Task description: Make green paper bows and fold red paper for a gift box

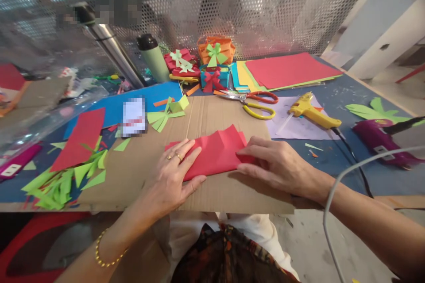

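Observation:
A folded piece of red paper (pixel 215 150) lies on the brown cardboard sheet (pixel 212 194) in front of me, its upper edge raised in creased peaks. Across its left end rests my left hand (pixel 177 170), fingers stretched out flat over the paper and thumb along the near edge. My right hand (pixel 275 161) grips the paper's right end between thumb and fingers. Just beyond the paper are scissors (pixel 247 96) with one orange and one yellow handle. To the right, a yellow glue gun (pixel 312 112) lies on a pale purple sheet (pixel 288 130).
Green paper strips (pixel 63 181) and a red paper piece (pixel 81 137) lie at left, near a phone (pixel 133 117). Behind stand a green bottle (pixel 154 57), a steel flask (pixel 113 48) and small paper boxes (pixel 215 53). Coloured sheets (pixel 292 70) and a purple tool (pixel 381 141) are at right.

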Motion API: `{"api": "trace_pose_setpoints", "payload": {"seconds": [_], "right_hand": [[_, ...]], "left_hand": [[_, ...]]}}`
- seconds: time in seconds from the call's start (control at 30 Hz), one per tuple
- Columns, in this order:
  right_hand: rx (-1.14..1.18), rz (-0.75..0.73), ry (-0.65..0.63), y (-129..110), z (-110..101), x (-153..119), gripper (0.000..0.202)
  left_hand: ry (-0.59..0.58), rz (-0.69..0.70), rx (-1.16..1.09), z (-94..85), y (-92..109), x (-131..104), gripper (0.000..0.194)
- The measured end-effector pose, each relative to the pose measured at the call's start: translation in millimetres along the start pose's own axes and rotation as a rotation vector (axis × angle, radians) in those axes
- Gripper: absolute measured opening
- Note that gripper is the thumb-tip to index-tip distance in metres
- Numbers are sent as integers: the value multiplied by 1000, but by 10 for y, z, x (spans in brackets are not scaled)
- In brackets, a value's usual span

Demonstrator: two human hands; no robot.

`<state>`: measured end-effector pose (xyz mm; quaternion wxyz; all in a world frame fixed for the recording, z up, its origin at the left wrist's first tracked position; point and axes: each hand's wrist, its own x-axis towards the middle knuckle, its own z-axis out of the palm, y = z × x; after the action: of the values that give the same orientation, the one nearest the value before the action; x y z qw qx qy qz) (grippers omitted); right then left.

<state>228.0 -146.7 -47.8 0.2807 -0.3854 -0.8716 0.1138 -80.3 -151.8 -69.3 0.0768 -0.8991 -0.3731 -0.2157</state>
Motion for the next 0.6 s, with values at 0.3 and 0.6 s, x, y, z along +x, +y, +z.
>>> {"api": "trace_pose_setpoints", "payload": {"seconds": [0.3, 0.6], "right_hand": [[-42, 295, -95, -2, 77, 52, 37], [-74, 283, -182, -39, 46, 60, 44]], "left_hand": [[-87, -19, -30, -31, 7, 19, 49], [-183, -25, -30, -73, -15, 40, 57]]}}
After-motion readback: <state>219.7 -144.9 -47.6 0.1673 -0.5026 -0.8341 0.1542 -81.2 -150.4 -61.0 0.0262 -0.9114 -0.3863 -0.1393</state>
